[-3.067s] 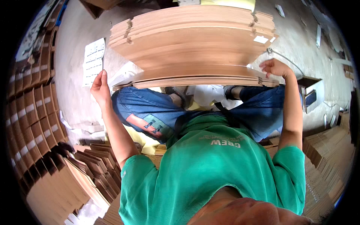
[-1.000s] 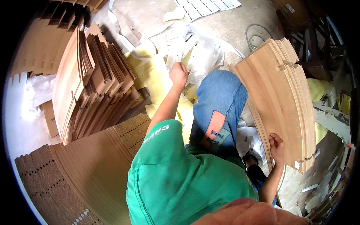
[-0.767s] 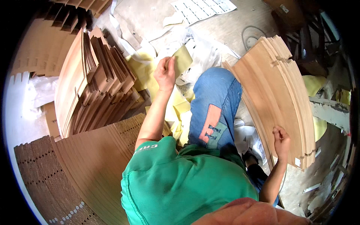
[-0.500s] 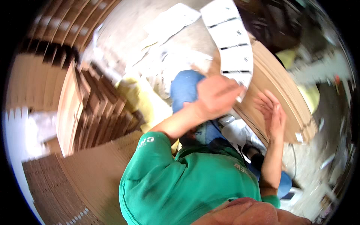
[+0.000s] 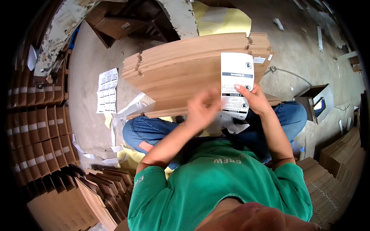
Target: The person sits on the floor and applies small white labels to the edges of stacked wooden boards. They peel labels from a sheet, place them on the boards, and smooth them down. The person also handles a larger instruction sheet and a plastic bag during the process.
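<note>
A strip of white printed labels (image 5: 236,65) with dark bars lies against the front of a stack of flat brown cardboard pieces (image 5: 169,79). My right hand (image 5: 257,101) grips the strip's right edge, thumb on its printed face. Close to the strip's lower left side is my left hand (image 5: 203,108); motion smears its fingers, so whether it touches the strip is unclear. The stack stands on edge across my bent legs, its lower part partly behind my hands.
A printed sheet (image 5: 107,90) lies on the floor at left, near white paper scraps (image 5: 133,106). Partitioned cardboard (image 5: 36,123) lines the far left. Yellow paper (image 5: 221,19) is behind the stack. At right are an open metal box (image 5: 317,102) and cardboard piles (image 5: 341,154).
The view has turned, bringing the cardboard stack to the front. My right hand, open and apart from the strip before, now grips it. My left hand has moved to the strip's left side.
</note>
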The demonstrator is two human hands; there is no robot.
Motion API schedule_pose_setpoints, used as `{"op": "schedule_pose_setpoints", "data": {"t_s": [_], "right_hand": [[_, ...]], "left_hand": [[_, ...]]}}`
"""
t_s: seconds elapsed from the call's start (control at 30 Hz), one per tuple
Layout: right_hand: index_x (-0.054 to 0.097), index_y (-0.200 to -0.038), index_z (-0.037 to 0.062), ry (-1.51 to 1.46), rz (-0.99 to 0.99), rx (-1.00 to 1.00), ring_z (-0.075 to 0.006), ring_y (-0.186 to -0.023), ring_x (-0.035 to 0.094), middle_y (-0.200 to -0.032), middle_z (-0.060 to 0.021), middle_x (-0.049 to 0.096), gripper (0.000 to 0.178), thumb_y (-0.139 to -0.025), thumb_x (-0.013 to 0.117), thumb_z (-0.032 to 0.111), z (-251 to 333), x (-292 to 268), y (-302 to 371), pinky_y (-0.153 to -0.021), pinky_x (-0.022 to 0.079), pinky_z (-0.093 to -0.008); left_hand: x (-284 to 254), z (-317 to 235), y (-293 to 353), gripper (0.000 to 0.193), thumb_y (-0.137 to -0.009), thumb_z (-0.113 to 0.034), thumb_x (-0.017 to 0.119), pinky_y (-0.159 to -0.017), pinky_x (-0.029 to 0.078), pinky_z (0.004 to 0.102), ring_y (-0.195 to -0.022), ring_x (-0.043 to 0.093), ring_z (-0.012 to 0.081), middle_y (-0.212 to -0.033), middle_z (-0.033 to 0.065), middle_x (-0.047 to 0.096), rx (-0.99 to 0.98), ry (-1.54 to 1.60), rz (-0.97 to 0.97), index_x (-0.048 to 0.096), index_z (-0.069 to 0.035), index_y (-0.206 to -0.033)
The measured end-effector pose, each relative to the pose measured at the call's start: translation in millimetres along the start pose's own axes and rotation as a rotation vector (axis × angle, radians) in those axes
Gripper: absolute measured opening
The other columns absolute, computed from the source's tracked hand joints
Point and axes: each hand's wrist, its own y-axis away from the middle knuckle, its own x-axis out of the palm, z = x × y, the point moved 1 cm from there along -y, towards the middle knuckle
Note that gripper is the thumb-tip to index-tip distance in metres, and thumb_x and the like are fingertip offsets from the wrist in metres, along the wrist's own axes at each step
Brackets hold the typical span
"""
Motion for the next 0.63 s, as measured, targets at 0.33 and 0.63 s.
{"op": "schedule_pose_setpoints", "data": {"t_s": [0.33, 0.63], "right_hand": [[0.059, -0.106, -0.0001, -0.001, 0.199, 0.051, -0.0084, -0.083, 0.058, -0.095, -0.0039, 0.064, 0.025, -0.088, 0.059, 0.017, -12.7, -10.5, 18.9, -0.071, 0.049, -0.0238], [0.044, -0.124, -0.0003, -0.085, 0.306, -0.083, -0.0141, -0.099, 0.057, -0.112, -0.0092, 0.059, 0.043, -0.087, 0.059, 0.015, 0.8, -19.3, 10.9, -0.087, 0.046, -0.0281]], "left_hand": [[8.8, -13.7, -58.3, 0.056, -0.077, 0.009, 0.061, -0.087, 0.045, 0.0288, -0.1, 0.054, 0.0155, -0.112, 0.0092, 0.057, -0.005, 0.525, 0.328, 0.045, -0.006, -0.128], [7.7, -12.6, -50.5, 0.04, -0.08, 0.006, 0.059, -0.084, 0.046, 0.025, -0.096, 0.056, 0.0116, -0.11, 0.005, 0.06, -0.036, 0.267, 0.398, 0.055, -0.006, -0.118]]}}
